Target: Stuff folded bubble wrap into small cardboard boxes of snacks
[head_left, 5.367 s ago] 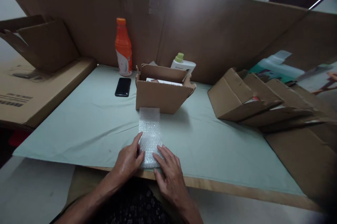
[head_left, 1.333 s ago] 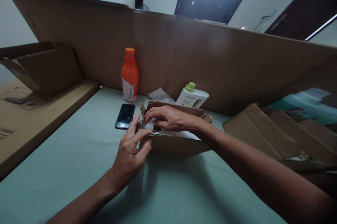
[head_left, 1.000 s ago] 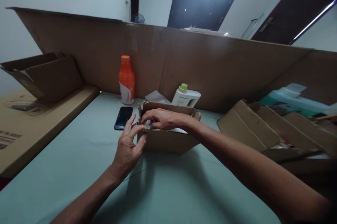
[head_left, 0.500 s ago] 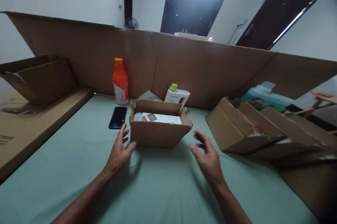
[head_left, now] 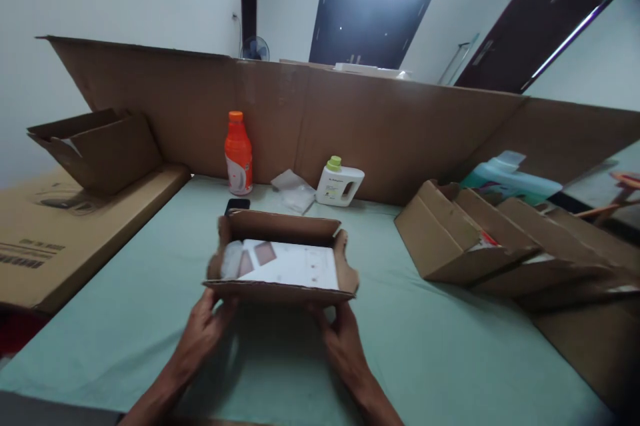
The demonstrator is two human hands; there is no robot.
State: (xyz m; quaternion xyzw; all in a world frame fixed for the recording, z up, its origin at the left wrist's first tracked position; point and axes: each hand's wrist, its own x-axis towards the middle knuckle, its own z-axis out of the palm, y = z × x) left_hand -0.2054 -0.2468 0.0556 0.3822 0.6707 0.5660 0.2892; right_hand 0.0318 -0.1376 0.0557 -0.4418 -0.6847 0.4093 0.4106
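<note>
An open cardboard box (head_left: 283, 226) is in front of me in the middle, its opening leaning toward me. Inside lies a white carton (head_left: 295, 266) with brown squares, beside a clear plastic-looking item (head_left: 231, 261) at the left end. My left hand (head_left: 205, 326) grips the box's near left side, its fingertips partly hidden beneath the front wall. At the near right side my right hand (head_left: 344, 339) holds the same box, with some fingers out of sight under it. A phone (head_left: 237, 205) shows partly behind the box's back left corner.
An orange bottle (head_left: 239, 156), a clear plastic bag (head_left: 295, 191) and a white jug with a green cap (head_left: 340, 184) stand or lie along the cardboard barrier (head_left: 380, 133). Several cardboard bins (head_left: 435, 239) line the right. A large flat carton (head_left: 100, 239) lies left.
Both hands, open and apart from the box before, now hold it. The box has come nearer to me and tilted toward me, uncovering the plastic bag and partly covering the phone.
</note>
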